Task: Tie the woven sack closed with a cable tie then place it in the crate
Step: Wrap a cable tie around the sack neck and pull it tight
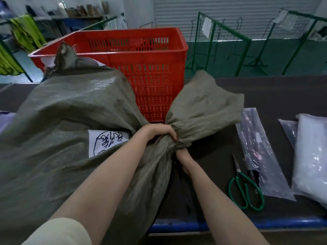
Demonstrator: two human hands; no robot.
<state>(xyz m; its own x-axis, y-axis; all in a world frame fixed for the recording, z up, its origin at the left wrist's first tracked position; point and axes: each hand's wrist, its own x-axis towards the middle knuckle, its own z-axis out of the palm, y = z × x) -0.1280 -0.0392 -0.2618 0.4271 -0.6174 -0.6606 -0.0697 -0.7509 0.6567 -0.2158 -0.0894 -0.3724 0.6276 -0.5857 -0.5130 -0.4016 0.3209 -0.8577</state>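
Our left hand [160, 132]: gripping the sack [70, 124] neck from above.
Our right hand [183, 157]: fist closed at the neck's underside; contents hidden.
Crate [152, 55]: just behind our sack.

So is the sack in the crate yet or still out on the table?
Still out. The sack lies on the table in front of the red crate, with both hands gripping its bunched neck.

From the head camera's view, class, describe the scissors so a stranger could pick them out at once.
Start at the red crate on the dark table. Come toward the near right edge: the scissors lie flat beside clear plastic bags. Their green loop handles set them apart.
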